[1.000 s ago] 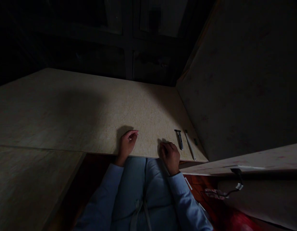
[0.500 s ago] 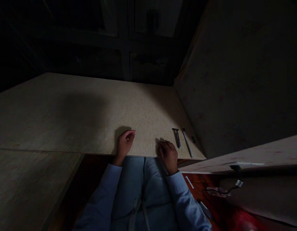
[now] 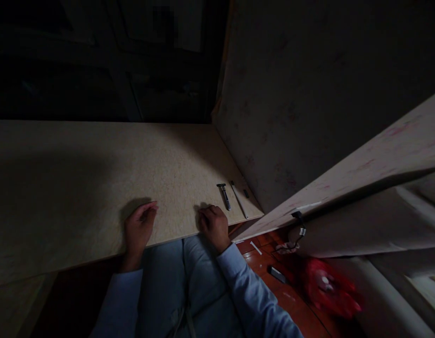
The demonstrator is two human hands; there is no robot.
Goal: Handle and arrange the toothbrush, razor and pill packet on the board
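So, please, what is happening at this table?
The person's left hand and right hand are at the near edge of the table, loosely curled, with nothing visible in them. A razor lies beside the right hand, untouched. To its right lie what looks like a toothbrush and a small dark piece.

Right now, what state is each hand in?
Left hand: loosely curled, nothing visibly held; whether fully closed, can't tell.
Right hand: curled near the razor, nothing visibly held; whether fully closed, can't tell.
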